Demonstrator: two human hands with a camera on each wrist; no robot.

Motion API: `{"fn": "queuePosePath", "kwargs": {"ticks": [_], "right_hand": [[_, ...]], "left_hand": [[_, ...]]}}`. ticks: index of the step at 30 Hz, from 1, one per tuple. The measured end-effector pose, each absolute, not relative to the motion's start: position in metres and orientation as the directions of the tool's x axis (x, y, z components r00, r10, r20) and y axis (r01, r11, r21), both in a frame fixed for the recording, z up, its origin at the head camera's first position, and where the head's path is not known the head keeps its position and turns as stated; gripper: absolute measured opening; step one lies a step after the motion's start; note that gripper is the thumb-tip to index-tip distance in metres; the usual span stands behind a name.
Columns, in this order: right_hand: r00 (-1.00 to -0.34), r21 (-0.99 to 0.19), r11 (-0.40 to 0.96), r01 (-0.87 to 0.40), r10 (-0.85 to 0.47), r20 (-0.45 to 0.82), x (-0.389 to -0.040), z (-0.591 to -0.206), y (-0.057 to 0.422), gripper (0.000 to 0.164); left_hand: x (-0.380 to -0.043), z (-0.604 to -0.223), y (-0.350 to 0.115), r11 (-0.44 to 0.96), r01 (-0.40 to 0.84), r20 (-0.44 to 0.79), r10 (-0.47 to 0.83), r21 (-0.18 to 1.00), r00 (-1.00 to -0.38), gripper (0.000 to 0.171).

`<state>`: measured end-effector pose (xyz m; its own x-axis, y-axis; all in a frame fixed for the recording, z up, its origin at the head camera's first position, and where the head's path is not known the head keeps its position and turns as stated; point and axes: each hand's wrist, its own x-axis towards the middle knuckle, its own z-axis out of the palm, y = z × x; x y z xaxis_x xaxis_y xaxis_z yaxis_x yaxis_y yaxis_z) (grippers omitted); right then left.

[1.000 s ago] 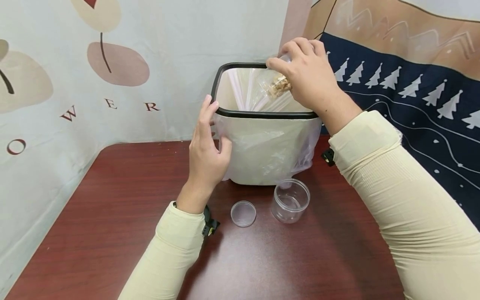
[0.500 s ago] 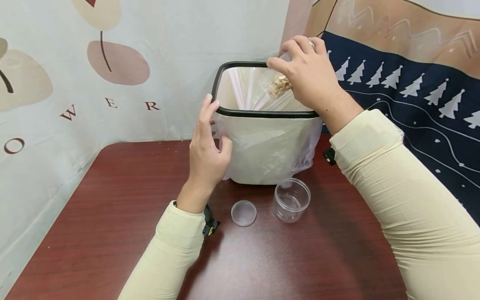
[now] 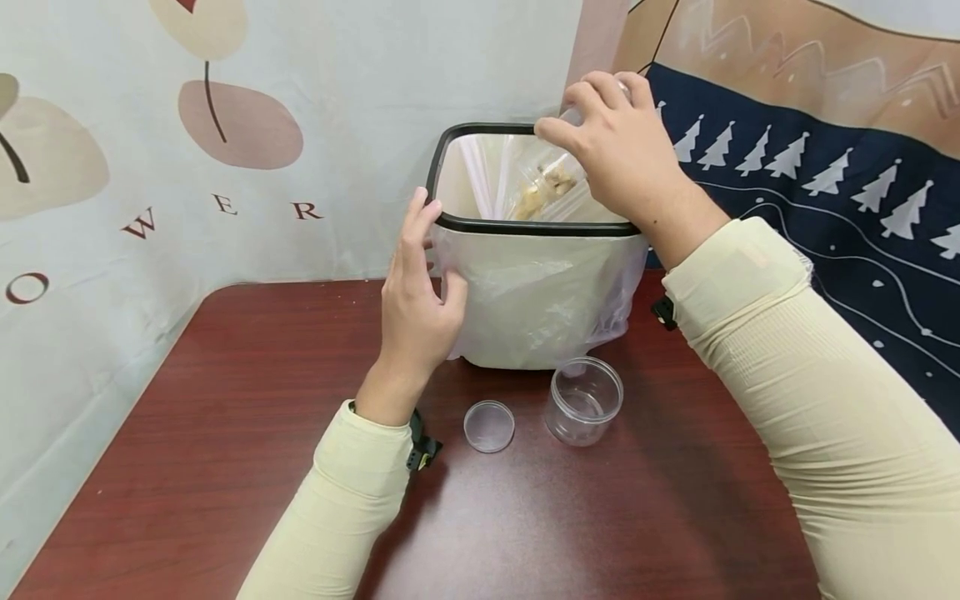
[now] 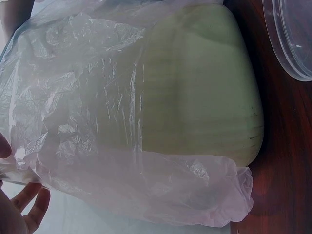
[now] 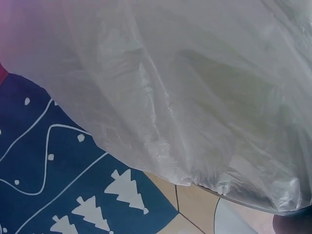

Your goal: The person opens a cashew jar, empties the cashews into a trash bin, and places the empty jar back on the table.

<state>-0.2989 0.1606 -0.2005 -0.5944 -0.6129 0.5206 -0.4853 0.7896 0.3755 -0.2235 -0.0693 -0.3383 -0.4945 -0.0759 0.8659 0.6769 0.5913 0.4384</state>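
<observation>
My right hand (image 3: 618,146) grips a clear plastic jar (image 3: 573,116) from above, over the open bin. The jar tilts mouth-down to the left, and yellowish-brown bits (image 3: 546,192) are at its mouth and below it; their kind is unclear. The bin (image 3: 540,300) is pale, black-rimmed and lined with a thin translucent bag (image 4: 83,97). On the bin's left side, my left hand (image 3: 420,292) rests with straight fingers, fingertips at the rim and thumb on the front. In the right wrist view the bag (image 5: 161,97) fills most of the frame; the right hand is hidden there.
A second clear jar (image 3: 583,408), uncapped, stands in front of the bin. Left of it lies a small round clear lid (image 3: 489,427). All stand on a dark red wooden table (image 3: 262,400) with patterned cloths behind and at the right.
The yellowish-brown bits have slid down and left, from within the tilted jar to its mouth and below. Both hands stay almost where they were.
</observation>
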Motion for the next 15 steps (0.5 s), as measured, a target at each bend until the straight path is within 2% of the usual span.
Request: {"fn": "queuePosePath", "kwargs": {"ticks": [15], "right_hand": [[-0.588, 0.361, 0.794, -0.49, -0.607, 0.536, -0.298, -0.2001, 0.1632, 0.052]], "left_hand": [[-0.2211, -0.3374, -0.0663, 0.6, 0.664, 0.86, -0.081, 0.446, -0.504, 0.062]]}}
